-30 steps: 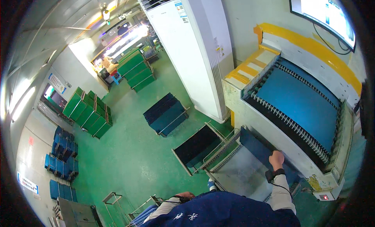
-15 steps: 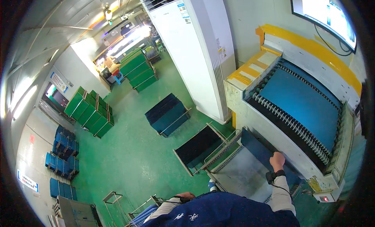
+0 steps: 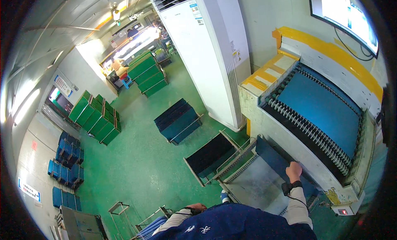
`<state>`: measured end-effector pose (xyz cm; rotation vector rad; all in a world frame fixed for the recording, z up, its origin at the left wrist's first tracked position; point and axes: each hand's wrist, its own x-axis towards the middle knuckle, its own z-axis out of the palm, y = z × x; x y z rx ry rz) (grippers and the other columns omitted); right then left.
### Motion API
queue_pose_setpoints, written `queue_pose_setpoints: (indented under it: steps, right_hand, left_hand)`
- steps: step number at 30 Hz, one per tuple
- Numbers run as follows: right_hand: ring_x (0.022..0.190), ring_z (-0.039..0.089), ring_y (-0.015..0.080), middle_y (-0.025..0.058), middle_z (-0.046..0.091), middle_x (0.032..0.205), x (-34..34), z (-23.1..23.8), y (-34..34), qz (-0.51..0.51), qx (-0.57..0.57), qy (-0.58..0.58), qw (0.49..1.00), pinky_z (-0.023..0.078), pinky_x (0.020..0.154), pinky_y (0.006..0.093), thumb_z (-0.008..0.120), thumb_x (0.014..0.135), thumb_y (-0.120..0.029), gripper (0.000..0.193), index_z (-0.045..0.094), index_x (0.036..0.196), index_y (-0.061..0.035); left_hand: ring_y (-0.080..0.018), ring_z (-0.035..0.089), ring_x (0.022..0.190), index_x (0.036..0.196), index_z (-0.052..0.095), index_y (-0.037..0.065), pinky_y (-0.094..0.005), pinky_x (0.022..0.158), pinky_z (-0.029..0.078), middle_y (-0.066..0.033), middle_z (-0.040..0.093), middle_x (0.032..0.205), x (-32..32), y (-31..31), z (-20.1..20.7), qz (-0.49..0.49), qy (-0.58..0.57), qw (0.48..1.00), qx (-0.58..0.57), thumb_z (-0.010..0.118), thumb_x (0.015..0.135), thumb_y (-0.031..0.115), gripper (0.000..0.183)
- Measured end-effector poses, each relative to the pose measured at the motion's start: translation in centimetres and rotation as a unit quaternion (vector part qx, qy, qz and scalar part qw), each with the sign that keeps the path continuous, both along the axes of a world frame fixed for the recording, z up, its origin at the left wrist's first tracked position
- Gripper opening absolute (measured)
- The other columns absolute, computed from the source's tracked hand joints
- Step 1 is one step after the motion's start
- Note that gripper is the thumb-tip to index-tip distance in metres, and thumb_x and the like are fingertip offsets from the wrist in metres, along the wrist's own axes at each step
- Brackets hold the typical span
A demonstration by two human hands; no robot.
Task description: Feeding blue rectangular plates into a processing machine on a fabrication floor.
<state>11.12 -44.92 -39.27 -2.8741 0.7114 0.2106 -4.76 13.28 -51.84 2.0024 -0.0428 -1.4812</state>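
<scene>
My right hand (image 3: 294, 171), with a dark strap at the wrist, is closed at the upper edge of a dark blue panel (image 3: 269, 152). That panel stands on edge in a metal rack (image 3: 253, 183) with toothed side rails, beside the machine. My left hand (image 3: 197, 207) rests low against my body; its fingers are mostly hidden, so I cannot make out their pose. Another blue panel (image 3: 318, 107) lies on the rollers of the machine (image 3: 258, 105) at the right.
A frame of dark panels (image 3: 213, 155) stands beside the rack, and a stack of blue panels (image 3: 178, 121) is farther off. Green stacks (image 3: 97, 118) stand at the left. A tall white cabinet unit (image 3: 202, 54) borders the machine. A person (image 3: 119, 69) sits at the far end.
The view has shifted very slightly. My right hand stays at the blue panel's edge, and my left hand stays by my body.
</scene>
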Motion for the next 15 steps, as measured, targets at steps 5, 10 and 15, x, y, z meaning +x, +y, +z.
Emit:
queue_pose_setpoints:
  steps: [5,10,15]
  right_hand:
    - [0.092,0.065,0.031,0.0152,0.067,0.096,0.0,0.4,0.2,-0.007,0.005,0.01,1.0,0.052,0.079,0.0406,0.063,0.076,-0.02,0.02,0.068,0.09,-0.0064]
    - [0.092,0.065,0.0312,0.0151,0.067,0.096,-0.1,0.1,0.0,-0.004,-0.003,0.006,1.0,0.052,0.079,0.0408,0.062,0.076,-0.02,0.019,0.067,0.09,-0.0067]
    - [0.091,0.065,0.0313,0.0153,0.067,0.095,0.2,-0.1,0.0,0.001,-0.002,0.004,1.0,0.053,0.078,0.041,0.063,0.076,-0.02,0.02,0.067,0.09,-0.0068]
  left_hand:
    - [-0.0263,0.06,0.099,0.112,0.065,0.009,-0.0389,0.088,0.046,-0.0099,0.066,0.109,0.0,-0.1,0.8,-0.016,-0.017,1.0,-0.016,0.061,0.081,0.035,0.04]
    - [-0.0245,0.06,0.097,0.11,0.066,0.008,-0.0385,0.086,0.046,-0.0096,0.067,0.108,0.3,-0.4,0.9,0.013,0.006,1.0,-0.011,0.061,0.082,0.032,0.037]
    - [-0.0238,0.06,0.096,0.109,0.066,0.008,-0.038,0.085,0.046,-0.0098,0.067,0.107,-0.3,0.3,-0.7,0.026,0.005,0.999,-0.031,0.061,0.081,0.029,0.036]
